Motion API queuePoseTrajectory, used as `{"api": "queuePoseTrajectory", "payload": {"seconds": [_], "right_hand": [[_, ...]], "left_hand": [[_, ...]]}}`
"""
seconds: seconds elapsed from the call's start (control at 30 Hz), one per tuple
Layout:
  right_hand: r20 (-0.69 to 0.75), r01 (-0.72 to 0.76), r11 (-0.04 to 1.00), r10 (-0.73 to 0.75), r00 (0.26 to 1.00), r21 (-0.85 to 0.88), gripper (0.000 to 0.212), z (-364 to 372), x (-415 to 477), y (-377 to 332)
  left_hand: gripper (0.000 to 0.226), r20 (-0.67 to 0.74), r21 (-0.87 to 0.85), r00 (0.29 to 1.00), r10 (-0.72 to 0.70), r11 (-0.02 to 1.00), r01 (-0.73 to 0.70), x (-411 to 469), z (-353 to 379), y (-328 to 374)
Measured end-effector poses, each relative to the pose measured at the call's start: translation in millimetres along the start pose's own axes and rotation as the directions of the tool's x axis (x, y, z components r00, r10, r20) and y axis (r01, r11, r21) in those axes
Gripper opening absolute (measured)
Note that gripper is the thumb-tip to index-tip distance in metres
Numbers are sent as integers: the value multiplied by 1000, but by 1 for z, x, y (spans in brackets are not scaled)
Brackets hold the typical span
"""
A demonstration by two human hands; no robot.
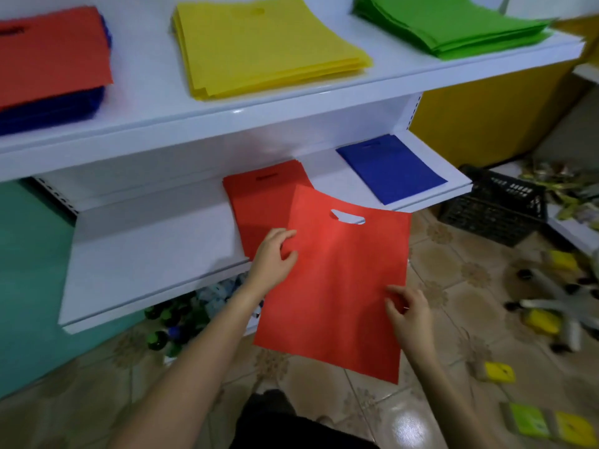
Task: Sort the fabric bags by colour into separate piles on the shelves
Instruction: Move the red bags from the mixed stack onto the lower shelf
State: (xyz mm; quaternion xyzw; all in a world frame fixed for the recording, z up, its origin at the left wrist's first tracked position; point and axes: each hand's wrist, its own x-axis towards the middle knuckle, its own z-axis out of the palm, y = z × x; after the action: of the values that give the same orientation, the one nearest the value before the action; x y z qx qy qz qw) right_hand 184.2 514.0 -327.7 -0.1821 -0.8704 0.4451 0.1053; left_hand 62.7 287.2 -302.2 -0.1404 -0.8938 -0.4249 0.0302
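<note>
**Q:** where's the red bag (343, 280) at?

**A:** left hand (274, 257) pinches its left edge and right hand (408, 314) pinches the right. It's half over the lower shelf (146, 254), overlapping the red pile (259, 196). Long axis runs away from the person, handle hole toward the shelf.

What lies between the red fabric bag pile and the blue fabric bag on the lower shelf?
Only bare white lower shelf, per the head view; the red fabric bag pile and blue fabric bag lie apart.

Head camera, angled forward-down, close above lower shelf (155, 251).
</note>
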Motion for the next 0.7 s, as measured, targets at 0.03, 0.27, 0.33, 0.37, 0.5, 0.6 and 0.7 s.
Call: {"api": "queuePoseTrajectory", "payload": {"seconds": [0.03,0.27,0.33,0.37,0.5,0.6,0.7], "right_hand": [[78,-20,999,23,997,-45,33,1,6,7],[275,65,985,-20,961,-158,48,27,66,2],[277,67,984,-19,961,-164,41,38,92,-7],[289,76,983,-26,957,-165,38,44,106,-12],[338,156,971,-88,937,-180,42,76,159,-29],[391,166,970,-86,916,-176,52,101,189,-34],[435,186,965,-89,896,-184,55,129,220,-34]], "left_hand": [[45,50,14,997,-56,998,55,1,6,-5],[59,127,85,950,-285,957,276,23,6,-51],[59,76,71,945,-318,947,313,35,1,-66],[58,38,58,942,-334,942,332,42,-1,-72],[50,-137,23,909,-394,916,401,73,-6,-95],[46,-184,25,892,-413,905,425,101,-9,-108],[47,-207,54,883,-421,897,440,131,-13,-126]]}}
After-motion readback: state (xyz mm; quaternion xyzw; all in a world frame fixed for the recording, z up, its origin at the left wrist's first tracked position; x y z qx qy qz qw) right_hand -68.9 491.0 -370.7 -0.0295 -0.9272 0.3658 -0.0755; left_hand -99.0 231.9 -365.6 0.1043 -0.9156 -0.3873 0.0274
